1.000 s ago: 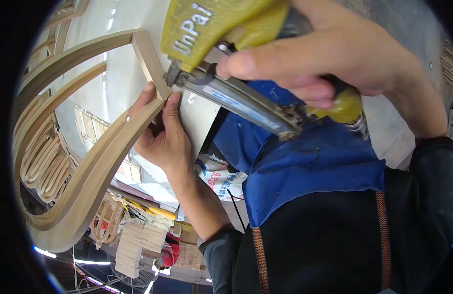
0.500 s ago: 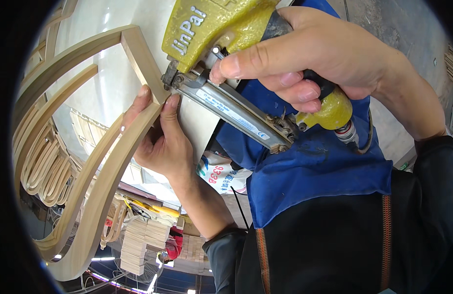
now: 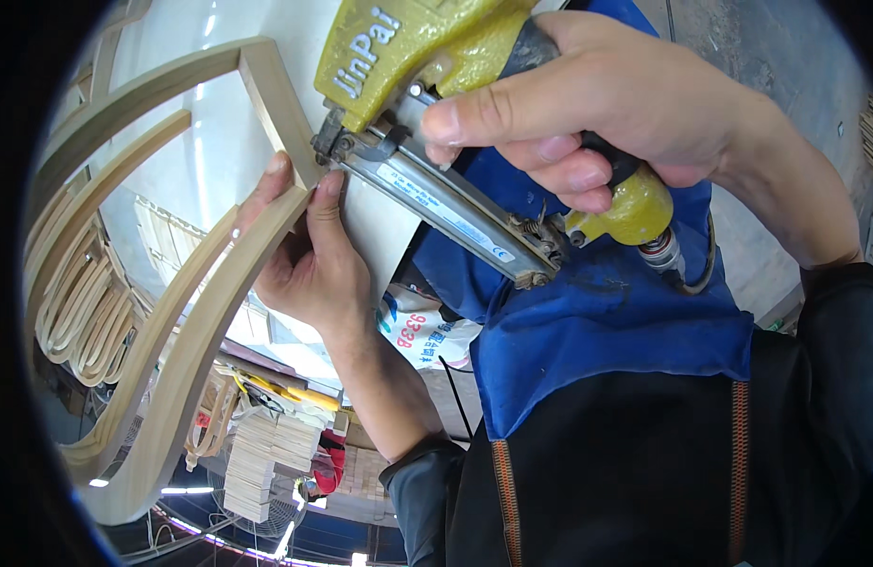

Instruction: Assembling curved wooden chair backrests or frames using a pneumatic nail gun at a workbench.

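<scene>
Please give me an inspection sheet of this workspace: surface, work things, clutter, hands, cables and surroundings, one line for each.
Surface: a pale, glossy white panel lies behind the wooden parts.
Work things: a curved wooden frame with a straight crosspiece; a yellow nail gun has its nose at the joint.
Clutter: stacked small wooden pieces and bundles of bent wooden strips below and to the left.
Hands: the left hand grips the frame at the joint; the right hand holds the nail gun's handle.
Cables: a hose fitting at the gun's base; the hose itself is mostly hidden.
Surroundings: a blue apron over dark clothing; a grey floor at the upper right.
</scene>
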Demonstrator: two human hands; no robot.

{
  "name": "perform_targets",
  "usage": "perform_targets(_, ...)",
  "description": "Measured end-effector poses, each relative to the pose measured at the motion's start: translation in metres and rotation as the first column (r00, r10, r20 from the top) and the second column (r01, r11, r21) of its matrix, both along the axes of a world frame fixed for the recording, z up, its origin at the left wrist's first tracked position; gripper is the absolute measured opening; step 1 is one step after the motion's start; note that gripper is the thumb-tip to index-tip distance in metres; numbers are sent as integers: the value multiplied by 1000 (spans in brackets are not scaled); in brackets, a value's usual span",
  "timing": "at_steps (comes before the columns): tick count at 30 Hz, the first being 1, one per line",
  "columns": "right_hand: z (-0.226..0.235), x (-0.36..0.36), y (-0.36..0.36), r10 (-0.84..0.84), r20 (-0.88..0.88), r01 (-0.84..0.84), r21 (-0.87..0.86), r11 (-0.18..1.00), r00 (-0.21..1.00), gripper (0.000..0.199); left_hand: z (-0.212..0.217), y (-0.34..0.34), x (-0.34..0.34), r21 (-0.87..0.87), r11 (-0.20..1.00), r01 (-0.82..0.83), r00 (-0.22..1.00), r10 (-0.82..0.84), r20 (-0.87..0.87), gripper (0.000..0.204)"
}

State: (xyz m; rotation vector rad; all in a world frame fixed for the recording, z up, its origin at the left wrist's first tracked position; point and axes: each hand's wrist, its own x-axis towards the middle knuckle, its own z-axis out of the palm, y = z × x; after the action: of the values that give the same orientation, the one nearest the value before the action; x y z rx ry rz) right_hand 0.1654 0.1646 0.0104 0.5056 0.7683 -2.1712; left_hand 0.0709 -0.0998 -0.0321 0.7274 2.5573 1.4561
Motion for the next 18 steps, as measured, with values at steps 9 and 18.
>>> perform_targets(9, -22, 9, 0, -112, -82, 97, -167, 981, 990, 26, -1, 2, -3, -21, 999, 31, 997, -32, -70, 36)
perform_targets(18, -13, 25, -28, -225, -130, 251, 243, 937, 966, 33, 3, 0, -5, -30, 998, 48, 999, -49, -19, 40)
